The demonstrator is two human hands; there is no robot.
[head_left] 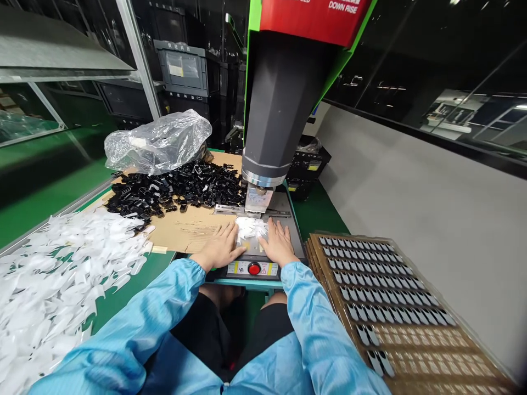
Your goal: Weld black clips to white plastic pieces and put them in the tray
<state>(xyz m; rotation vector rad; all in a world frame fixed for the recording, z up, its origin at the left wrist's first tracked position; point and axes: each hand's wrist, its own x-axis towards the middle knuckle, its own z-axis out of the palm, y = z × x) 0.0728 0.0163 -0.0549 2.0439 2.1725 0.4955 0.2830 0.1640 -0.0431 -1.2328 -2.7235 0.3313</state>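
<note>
White plastic pieces (250,226) lie in a small heap on the grey base plate (284,219) of the press machine (280,99), directly below its metal head (258,198) and between the person's two hands. The left hand (220,247) rests flat and open on the plate at the left edge of the heap, fingers spread and pointing forward, its fingertips touching the white pieces. The right hand (278,244) lies flat and open on the right side of the heap, fingers likewise stretched forward; neither hand grips anything. Just in front of the wrists, on the near edge of the machine base, sits a red button (254,269) on a yellow-labelled strip. Both arms wear light blue sleeves (164,307). To the left of the machine, a sheet of cardboard (189,227) on the green desk (123,296) carries a broad pile of small black parts (177,189), with a crumpled clear plastic bag (158,141) behind it. Nearer on the left, a large spread of loose white parts (53,274) covers the desk. On the right, beside the machine base, lies a stack of brown trays (411,329), the top one holding rows of small dark and white pieces in its pockets, filled mostly in the far rows.
</note>
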